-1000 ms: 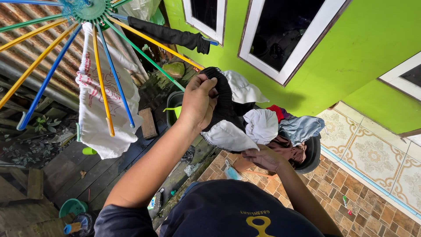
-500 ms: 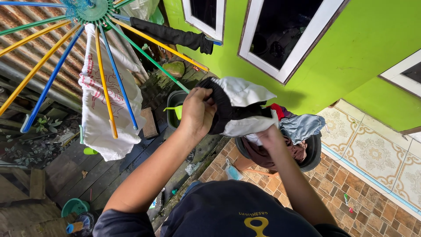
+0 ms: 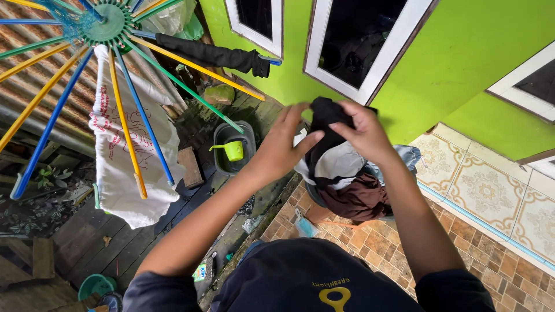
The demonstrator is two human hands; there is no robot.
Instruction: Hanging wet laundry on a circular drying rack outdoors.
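While both arms extend forward, left hand and right hand fingers pinch the black-and-white cloth garment above the laundry basket

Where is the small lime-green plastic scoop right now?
In the head view, the lime-green plastic scoop sits inside the dark grey bucket, left of the left hand and below the green rod of the drying rack.

Below me I see two floors meeting at a step. On my right is the brick-paved floor, bordered by patterned tiles along the green wall; a dark basket heaped with clothes stands on the bricks, with a small blue scrap beside it. On my left, lower down, lie dark wet planks, bearing a grey tub with a green scoop in it, a wooden block and a teal bucket.
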